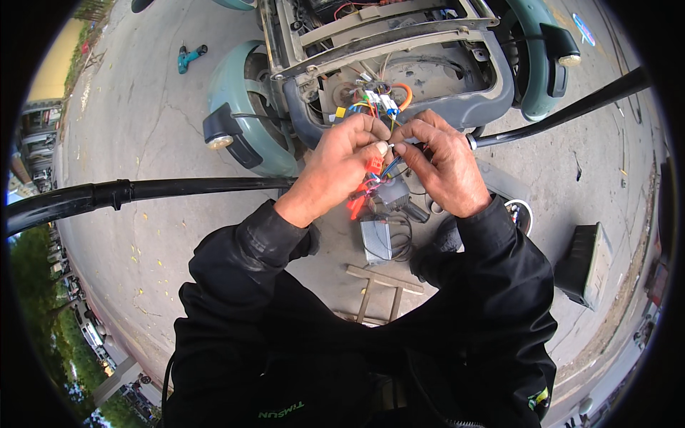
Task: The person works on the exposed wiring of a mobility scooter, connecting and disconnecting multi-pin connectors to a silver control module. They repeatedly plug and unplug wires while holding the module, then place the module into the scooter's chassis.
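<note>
My left hand [332, 167] and my right hand [448, 167] meet in the middle, thumbs and forefingers pinched together. Between their tips is a thin wire [390, 145] with a small pale end; its finer detail is too small to make out. Just beyond the fingers, a bundle of coloured wires with white connectors [387, 104] spills from the vehicle's open front. An orange cable [407, 94] loops beside it. A red connector [373, 165] hangs under my left fingers, with blue wires near it.
Teal fenders [250, 100] flank the open vehicle frame [385, 43]. Black bars [207, 184] extend to both sides. Below my hands lie a grey box [392, 192] and a finned metal box [376, 241], near a small stand [378, 275]. A drill [189, 58] and black bin [576, 267] are farther out.
</note>
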{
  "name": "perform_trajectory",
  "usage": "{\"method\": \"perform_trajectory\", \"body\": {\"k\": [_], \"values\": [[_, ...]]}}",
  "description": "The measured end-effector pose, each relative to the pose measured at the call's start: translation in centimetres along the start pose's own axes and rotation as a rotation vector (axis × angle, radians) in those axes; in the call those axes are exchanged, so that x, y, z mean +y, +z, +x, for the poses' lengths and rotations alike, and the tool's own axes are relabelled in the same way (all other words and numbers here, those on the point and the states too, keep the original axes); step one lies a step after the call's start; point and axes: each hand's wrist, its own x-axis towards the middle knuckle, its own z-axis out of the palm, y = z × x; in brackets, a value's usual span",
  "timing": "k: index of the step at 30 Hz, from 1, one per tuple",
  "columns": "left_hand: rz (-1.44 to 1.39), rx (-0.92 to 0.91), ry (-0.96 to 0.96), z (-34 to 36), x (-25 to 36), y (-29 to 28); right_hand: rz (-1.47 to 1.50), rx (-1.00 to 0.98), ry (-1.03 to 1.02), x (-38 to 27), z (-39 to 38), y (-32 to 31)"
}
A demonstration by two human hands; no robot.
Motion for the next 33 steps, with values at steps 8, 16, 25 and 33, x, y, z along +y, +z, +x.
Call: {"method": "perform_trajectory", "body": {"k": [8,16,25,33], "values": [[0.019,0.005,0.019,0.1,-0.2,0.0,0.026,-0.018,0.057,-0.2,0.0,0.0],[0.183,0.000,0.066,-0.3,0.1,0.2,0.128,0.339,0.192,-0.8,0.7,2.4],[-0.010,0.074,0.099,-1.0,-1.9,0.3,0.039,0.379,0.100,-2.1,-1.2,4.1],[-0.193,0.058,0.110,-1.2,-2.0,0.7,0.083,0.375,0.152,-1.6,-1.5,4.3]]}}
